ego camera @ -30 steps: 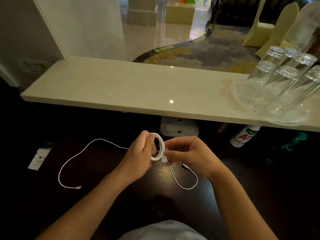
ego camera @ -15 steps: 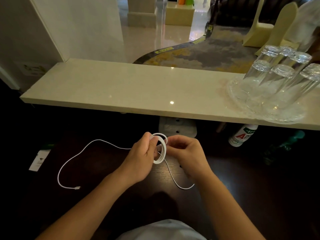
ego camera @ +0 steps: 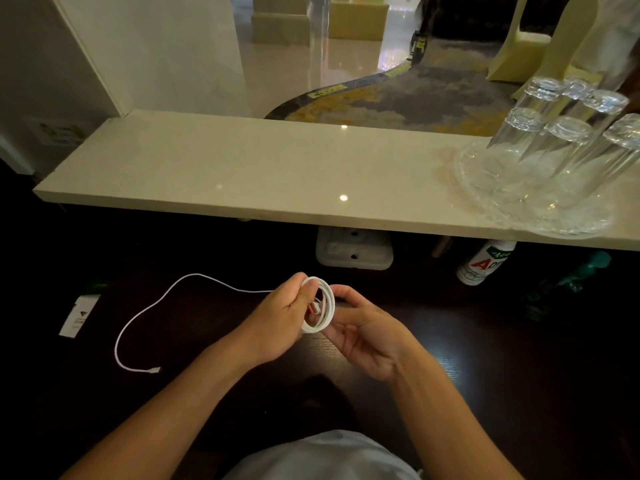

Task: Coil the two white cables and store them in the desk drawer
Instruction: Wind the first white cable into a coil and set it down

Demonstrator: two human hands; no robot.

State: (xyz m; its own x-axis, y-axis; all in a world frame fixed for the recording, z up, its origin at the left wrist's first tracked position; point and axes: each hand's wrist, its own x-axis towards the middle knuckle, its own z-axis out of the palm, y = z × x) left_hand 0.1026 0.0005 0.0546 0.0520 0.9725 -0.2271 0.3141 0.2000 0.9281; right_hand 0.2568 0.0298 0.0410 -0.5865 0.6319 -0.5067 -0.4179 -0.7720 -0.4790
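A white cable wound into a small coil (ego camera: pixel 325 306) is held upright above the dark desk (ego camera: pixel 485 358). My left hand (ego camera: pixel 280 323) grips the coil's left side, thumb on top. My right hand (ego camera: pixel 367 327) touches the coil's right side with loosely bent fingers, palm turned up. A plug end shows inside the ring. A second white cable (ego camera: pixel 145 317) lies loose on the desk to the left, curving from behind my left hand to its connector near the front. No drawer is in view.
A pale stone shelf (ego camera: pixel 242 174) runs across above the desk. On its right stands a glass tray (ego camera: pixel 485 188) with several upturned glasses. A white socket box (ego camera: pixel 353 251), a white bottle (ego camera: pixel 485 263) and a white card (ego camera: pixel 78 317) lie on the desk.
The loose tail that hung below my right hand has been wound into the coil. My right hand moved from the tail onto the coil's right side.
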